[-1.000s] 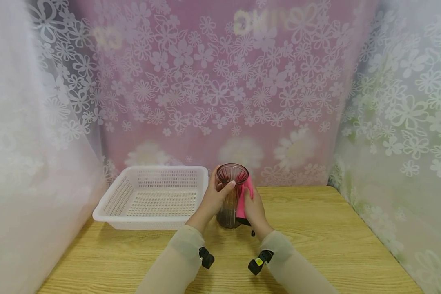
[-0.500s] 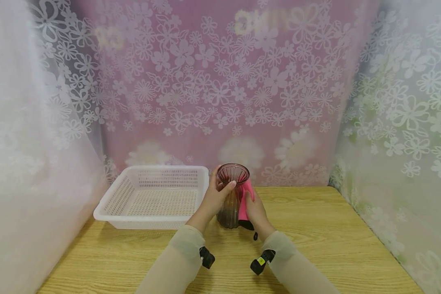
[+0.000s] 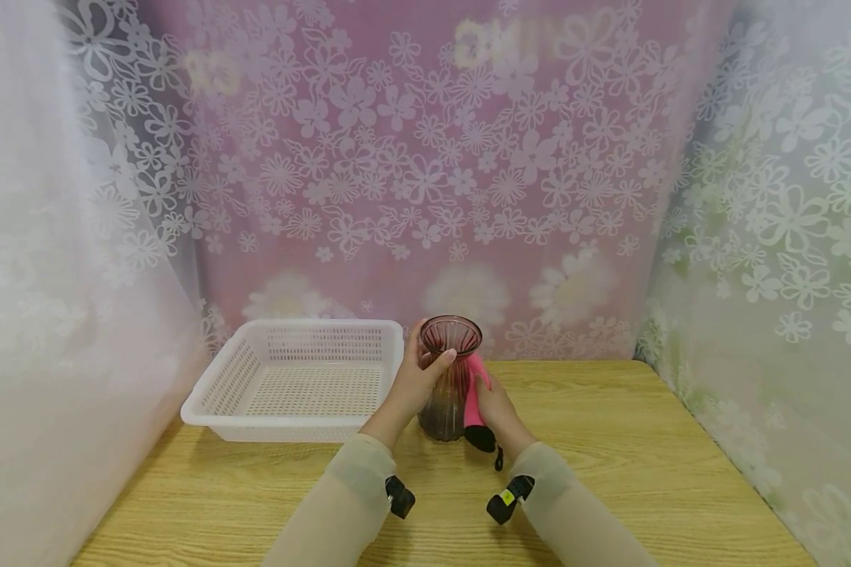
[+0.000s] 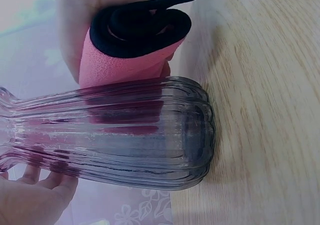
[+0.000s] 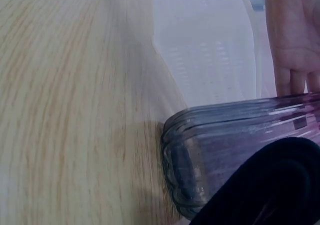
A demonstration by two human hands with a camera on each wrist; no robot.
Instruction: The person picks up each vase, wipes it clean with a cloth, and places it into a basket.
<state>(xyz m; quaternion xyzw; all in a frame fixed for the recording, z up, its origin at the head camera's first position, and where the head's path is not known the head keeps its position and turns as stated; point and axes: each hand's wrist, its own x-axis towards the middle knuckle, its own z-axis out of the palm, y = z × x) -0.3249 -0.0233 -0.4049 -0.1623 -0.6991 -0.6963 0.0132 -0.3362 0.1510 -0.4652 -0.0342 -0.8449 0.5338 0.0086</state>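
Observation:
A ribbed glass vase (image 3: pixel 443 409), purplish at the top and smoky grey at the base, stands upright on the table. My left hand (image 3: pixel 413 386) grips it just under the rim, thumb on the near side. Against the vase's right side my right hand (image 3: pixel 495 403) holds a folded pink cloth (image 3: pixel 472 405) with a black edge and a small black loop. In the left wrist view, the rolled cloth (image 4: pixel 122 67) lies along the vase wall and its pink shows through the glass. The right wrist view has the cloth's dark edge (image 5: pixel 270 185) in front of the vase (image 5: pixel 225 135).
A white perforated plastic basket (image 3: pixel 312 429) sits on the wood-grain table (image 3: pixel 596 441), left of the vase. Flower-patterned curtains (image 3: pixel 425 173) hang behind and on both sides. Each wrist carries a small black camera.
My right hand has slid the cloth slightly down and toward me along the vase's right side, so more of its black edge shows. The left hand and vase stay nearly in place.

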